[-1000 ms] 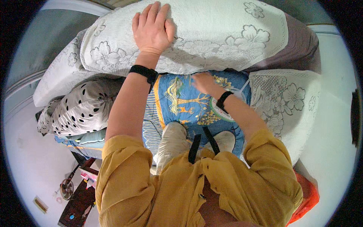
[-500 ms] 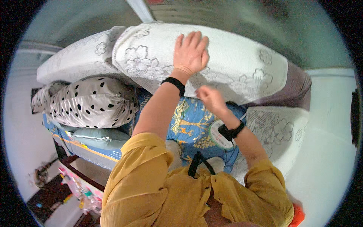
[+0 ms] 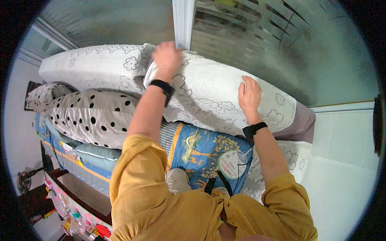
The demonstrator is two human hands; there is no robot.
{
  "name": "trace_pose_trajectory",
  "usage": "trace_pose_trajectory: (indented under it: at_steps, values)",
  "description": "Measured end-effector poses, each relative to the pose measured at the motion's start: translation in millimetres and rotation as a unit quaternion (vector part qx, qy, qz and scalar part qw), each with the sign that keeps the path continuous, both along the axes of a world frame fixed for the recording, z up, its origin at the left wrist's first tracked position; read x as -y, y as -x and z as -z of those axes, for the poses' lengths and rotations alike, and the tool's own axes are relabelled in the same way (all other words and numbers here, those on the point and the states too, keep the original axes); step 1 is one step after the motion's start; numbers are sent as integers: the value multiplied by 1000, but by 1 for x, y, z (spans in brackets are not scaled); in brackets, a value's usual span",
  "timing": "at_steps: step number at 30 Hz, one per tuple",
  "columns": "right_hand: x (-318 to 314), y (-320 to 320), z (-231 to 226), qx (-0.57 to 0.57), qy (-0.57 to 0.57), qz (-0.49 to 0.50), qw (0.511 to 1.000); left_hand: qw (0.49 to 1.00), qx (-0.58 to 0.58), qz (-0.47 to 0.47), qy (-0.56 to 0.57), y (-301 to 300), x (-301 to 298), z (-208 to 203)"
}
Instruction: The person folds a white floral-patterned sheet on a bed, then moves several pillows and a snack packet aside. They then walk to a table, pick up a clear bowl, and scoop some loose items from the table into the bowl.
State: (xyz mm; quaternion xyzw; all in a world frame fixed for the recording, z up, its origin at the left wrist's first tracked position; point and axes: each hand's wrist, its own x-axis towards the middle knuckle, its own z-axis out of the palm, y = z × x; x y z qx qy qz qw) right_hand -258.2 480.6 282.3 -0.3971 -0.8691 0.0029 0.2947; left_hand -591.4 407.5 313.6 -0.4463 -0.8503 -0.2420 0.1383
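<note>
Frosted glass (image 3: 277, 60) behind, L fingers (image 3: 163, 48) blur, prob. touching white cover (image 3: 215, 82).

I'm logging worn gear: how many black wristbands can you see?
2: one black wristband around the wrist of the left hand, another black wristband around that of the right hand.

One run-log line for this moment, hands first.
Left hand: blurred, at left end of middle white floral cover | right hand: open over same cover | polka-dot pillow: left of both hands
</note>
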Motion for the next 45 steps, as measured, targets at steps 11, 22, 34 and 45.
trace_pose_trajectory:
  at_steps: [11,22,34,45]
  values:
    - [1,3,-1,-3,-10,2,1000,984,151,-50,82,103,-7,-2]
    - [2,0,-4,12,-4,15,1000,960,16,249,127,17,17,15]
    - [5,2,-10,-16,31,35,999,945,-6,325,46,-62,29,3]
    - [7,-2,-6,-43,14,41,998,940,-104,325,24,-97,25,24]
